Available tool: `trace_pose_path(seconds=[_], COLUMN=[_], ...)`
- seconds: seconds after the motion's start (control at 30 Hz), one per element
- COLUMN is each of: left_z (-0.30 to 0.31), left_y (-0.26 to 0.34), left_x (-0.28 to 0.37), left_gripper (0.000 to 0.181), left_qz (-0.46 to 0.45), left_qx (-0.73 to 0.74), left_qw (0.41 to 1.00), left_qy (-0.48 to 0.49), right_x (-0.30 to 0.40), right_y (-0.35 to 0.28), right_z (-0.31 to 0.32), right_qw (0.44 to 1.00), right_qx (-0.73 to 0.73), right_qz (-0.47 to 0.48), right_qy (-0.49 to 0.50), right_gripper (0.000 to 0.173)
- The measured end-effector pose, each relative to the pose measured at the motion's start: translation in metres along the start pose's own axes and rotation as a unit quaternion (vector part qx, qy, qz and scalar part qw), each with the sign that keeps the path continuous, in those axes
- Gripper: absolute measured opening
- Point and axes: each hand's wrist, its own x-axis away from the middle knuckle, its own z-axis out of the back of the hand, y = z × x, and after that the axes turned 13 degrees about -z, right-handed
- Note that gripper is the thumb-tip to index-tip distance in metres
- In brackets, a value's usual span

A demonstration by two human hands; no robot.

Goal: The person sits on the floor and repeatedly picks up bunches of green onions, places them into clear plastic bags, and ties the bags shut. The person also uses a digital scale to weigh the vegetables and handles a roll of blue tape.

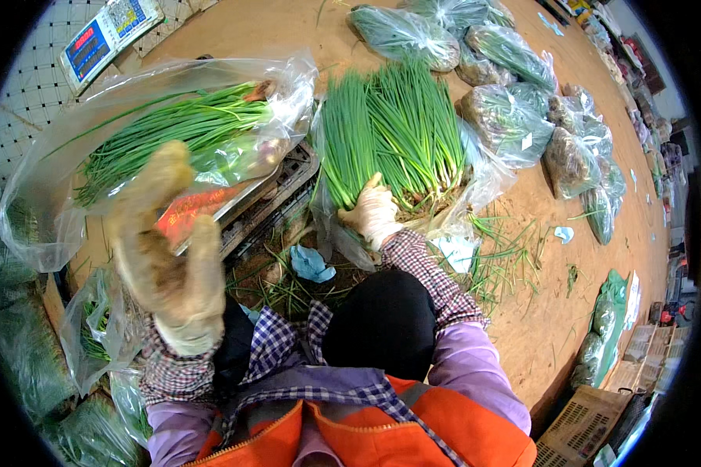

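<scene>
My left hand [166, 257], in a soiled light glove and blurred, is raised at the left with thumb and fingers apart and nothing in it. Gloved too, my right hand [375, 213] presses at the lower end of a pile of green onions [412, 122]; whether its fingers close on any stalks is hidden. That pile lies on an opened clear plastic bag [488, 178], roots toward me. Left of it, more green onions [175, 131] rest in a large clear bag [47, 146] over a scale's metal tray [239, 201], set on a black plastic crate [269, 192].
A scale display [108, 44] stands at the upper left. Filled bags of vegetables [508, 117] cover the upper right floor. Blue paper scraps [311, 264] and loose green leaves [505, 257] lie near my knees. Large filled bags [23, 350] line the left; plastic crates [584, 420] stand lower right.
</scene>
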Motion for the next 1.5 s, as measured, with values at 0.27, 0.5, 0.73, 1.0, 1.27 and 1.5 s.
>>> trace_pose_path(seconds=[0.27, 0.5, 0.73, 1.0, 1.27, 1.5], left_z=[0.001, -0.007, -0.116, -0.212, -0.207, -0.201], left_y=[-0.001, -0.019, -0.025, -0.051, -0.04, -0.032], left_x=[0.021, 0.038, 0.053, 0.204, 0.207, 0.206], left_gripper=[0.04, 0.04, 0.055, 0.049, 0.032, 0.047], left_qz=[0.077, 0.225, 0.582, 0.664, 0.638, 0.696], left_qx=[0.003, 0.141, 0.412, 0.505, 0.627, 0.486], left_qw=[0.992, 0.945, 0.64, 0.524, 0.448, 0.526], left_qy=[-0.096, -0.19, -0.288, -0.172, 0.001, -0.039], right_x=[-0.062, -0.019, -0.005, 0.005, 0.037, 0.051], right_y=[0.054, 0.122, 0.147, 0.143, 0.141, 0.122], right_z=[-0.006, 0.037, 0.022, -0.082, -0.035, -0.041], right_qw=[0.954, 0.529, 0.41, 0.4, 0.345, 0.59], right_qx=[-0.293, -0.8, -0.903, -0.891, -0.92, -0.791], right_qz=[0.025, 0.051, 0.007, 0.04, -0.057, 0.08], right_qy=[-0.062, -0.277, -0.13, -0.21, -0.178, -0.142], right_gripper=[0.093, 0.017, 0.021, 0.01, 0.018, 0.022])
